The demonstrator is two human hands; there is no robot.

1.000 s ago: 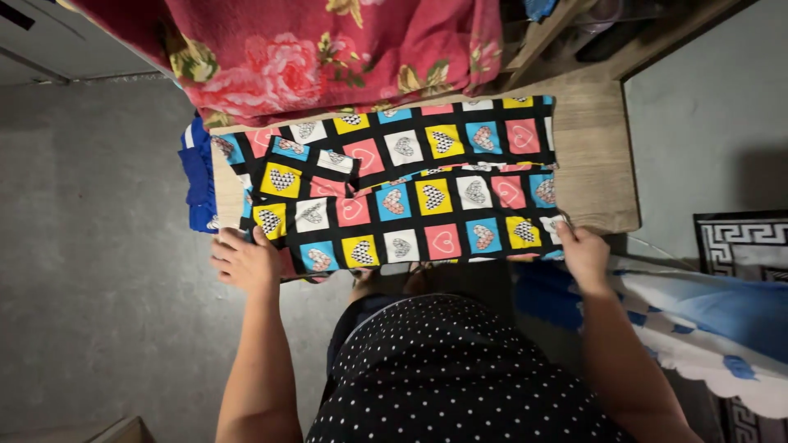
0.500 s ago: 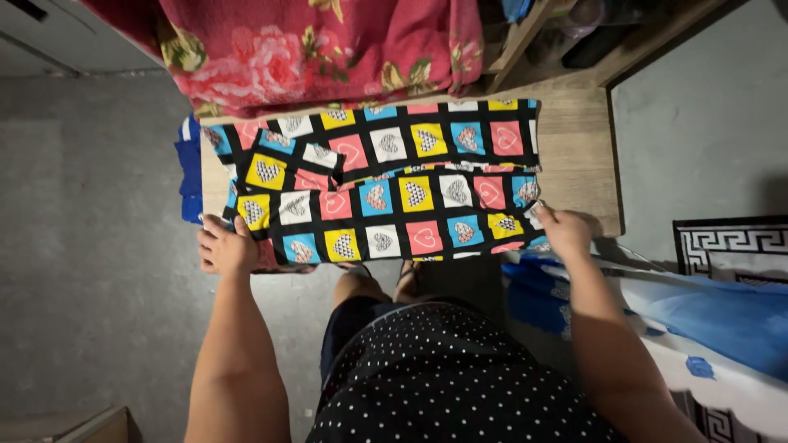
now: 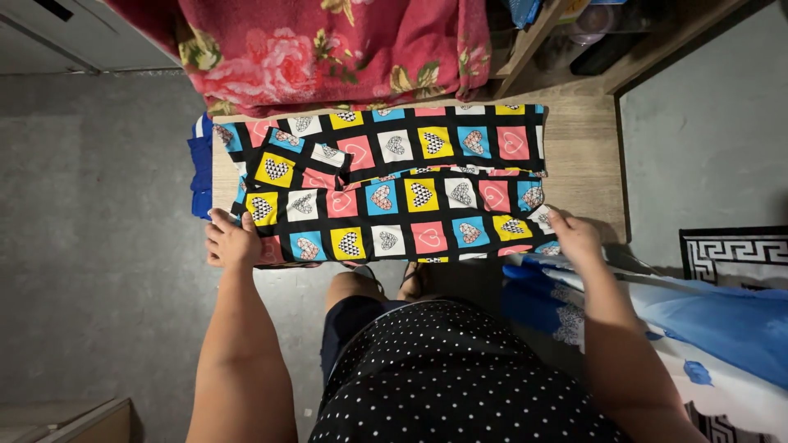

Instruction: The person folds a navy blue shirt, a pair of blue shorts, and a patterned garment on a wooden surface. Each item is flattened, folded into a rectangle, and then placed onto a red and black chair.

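Where both hands pinch, heart-checked garment [image 3: 394, 189] lies flat.

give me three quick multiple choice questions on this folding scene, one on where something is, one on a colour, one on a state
1. Where is the red floral blanket?
A. beyond the far edge of the checked garment
B. under the person's feet
C. over the right hand

2. What colour are the lines between the squares of the checked garment?
A. white
B. black
C. green

3. How does the garment lie on the wooden table?
A. rolled into a ball
B. hanging from a hook
C. spread flat, with a hand at each near corner

Answers: 1 A, the blanket lies above the garment in the head view. 2 B, black bands frame the heart squares. 3 C, the left hand and right hand grip its near corners.
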